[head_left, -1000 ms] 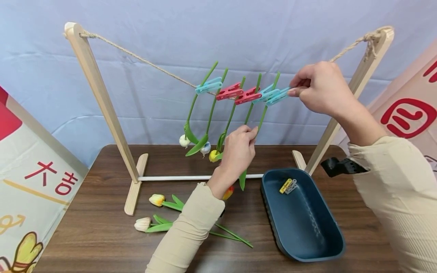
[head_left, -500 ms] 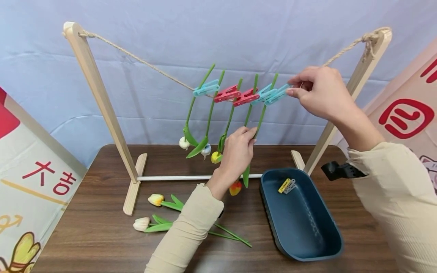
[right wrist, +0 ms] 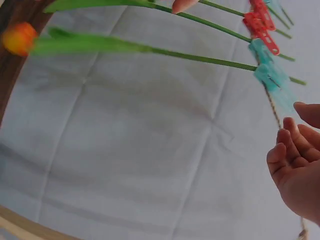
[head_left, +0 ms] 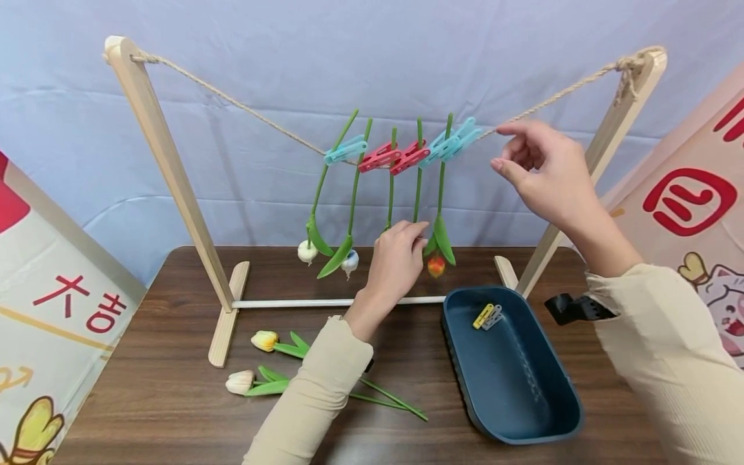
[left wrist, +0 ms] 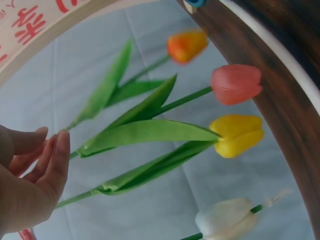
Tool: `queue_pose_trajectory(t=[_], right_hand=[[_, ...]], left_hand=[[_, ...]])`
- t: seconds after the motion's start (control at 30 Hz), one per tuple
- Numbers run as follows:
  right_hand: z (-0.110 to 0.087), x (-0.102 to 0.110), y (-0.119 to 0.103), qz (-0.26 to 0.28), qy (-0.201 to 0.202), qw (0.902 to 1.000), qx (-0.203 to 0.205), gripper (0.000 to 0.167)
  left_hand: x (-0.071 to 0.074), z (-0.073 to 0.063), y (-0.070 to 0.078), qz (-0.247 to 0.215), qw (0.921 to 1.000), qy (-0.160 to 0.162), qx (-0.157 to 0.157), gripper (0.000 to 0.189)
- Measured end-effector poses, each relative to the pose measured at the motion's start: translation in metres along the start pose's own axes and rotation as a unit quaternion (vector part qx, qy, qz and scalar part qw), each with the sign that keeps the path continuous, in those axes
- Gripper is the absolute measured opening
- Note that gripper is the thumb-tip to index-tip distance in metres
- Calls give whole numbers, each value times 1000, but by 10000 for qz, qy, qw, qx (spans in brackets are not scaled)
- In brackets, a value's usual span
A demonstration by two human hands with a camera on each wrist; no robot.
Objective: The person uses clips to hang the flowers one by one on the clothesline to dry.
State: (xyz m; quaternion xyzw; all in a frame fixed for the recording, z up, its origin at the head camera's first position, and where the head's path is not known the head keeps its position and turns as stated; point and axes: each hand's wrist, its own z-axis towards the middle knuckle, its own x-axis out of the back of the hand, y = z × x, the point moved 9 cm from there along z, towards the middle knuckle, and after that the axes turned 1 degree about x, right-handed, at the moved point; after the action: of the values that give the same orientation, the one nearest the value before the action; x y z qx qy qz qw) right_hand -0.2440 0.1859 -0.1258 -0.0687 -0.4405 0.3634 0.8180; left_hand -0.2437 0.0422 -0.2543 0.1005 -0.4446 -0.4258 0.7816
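Observation:
Several artificial tulips hang head down from the rope [head_left: 558, 100], their stems held by blue and red clothespins. The rightmost one, an orange tulip [head_left: 436, 266], hangs from a blue clothespin [head_left: 459, 139]. My right hand [head_left: 549, 168] is just right of that clothespin, thumb and fingers parted, fingertips by the rope. My left hand [head_left: 398, 258] is in front of the middle stems and hides some blooms in the head view. In the left wrist view its fingers are loosely bent beside the stems, near a pink tulip [left wrist: 236, 84] and a yellow tulip [left wrist: 237, 136].
A wooden frame [head_left: 168, 174] with a white crossbar [head_left: 296, 303] carries the rope. On the table [head_left: 174, 413] lie a yellow-white tulip [head_left: 265, 341] and a cream tulip [head_left: 239, 382]. A dark blue bin [head_left: 511, 387] holds a yellow clothespin [head_left: 482, 316] and a grey one [head_left: 493, 318].
My right hand has let go of the rightmost blue clothespin and moved slightly off. My left hand has released the orange tulip's stem and shifted left; that tulip now hangs further right.

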Motion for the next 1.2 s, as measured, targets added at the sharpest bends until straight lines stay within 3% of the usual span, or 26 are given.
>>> queue_pose_trajectory(t=[0.13, 0.27, 0.4, 0.57, 0.73, 0.9, 1.07, 1.2], right_hand=[[-15, -11, 25, 49, -338, 9986, -415, 20], [-40, -40, 63, -184, -1316, 9876, -840, 12], [-77, -73, 104, -318, -2331, 9654, -1120, 12], [-130, -107, 155, -202, -3090, 9341, -1776, 14], [-171, -130, 189, 86, -3155, 9195, -2345, 19], [-188, -143, 201, 227, -2958, 9227, -2463, 26], [-190, -149, 204, 56, -2782, 9323, -2312, 25], [-192, -152, 206, -189, -2804, 9316, -2304, 25]], left_hand=[[1, -5, -9, -30, 9999, 4, 125, 21], [-1, -11, -17, -1, 9997, -56, 246, 20], [-4, -18, -23, -2, 9993, -156, 341, 18], [-10, -28, -32, -73, 9982, -321, 498, 15], [-16, -38, -39, 43, 9966, -561, 597, 12], [-20, -49, -46, 137, 9957, -714, 571, 10], [-24, -63, -59, 234, 9937, -867, 674, 9], [-26, -74, -68, 276, 9915, -1002, 777, 7]])
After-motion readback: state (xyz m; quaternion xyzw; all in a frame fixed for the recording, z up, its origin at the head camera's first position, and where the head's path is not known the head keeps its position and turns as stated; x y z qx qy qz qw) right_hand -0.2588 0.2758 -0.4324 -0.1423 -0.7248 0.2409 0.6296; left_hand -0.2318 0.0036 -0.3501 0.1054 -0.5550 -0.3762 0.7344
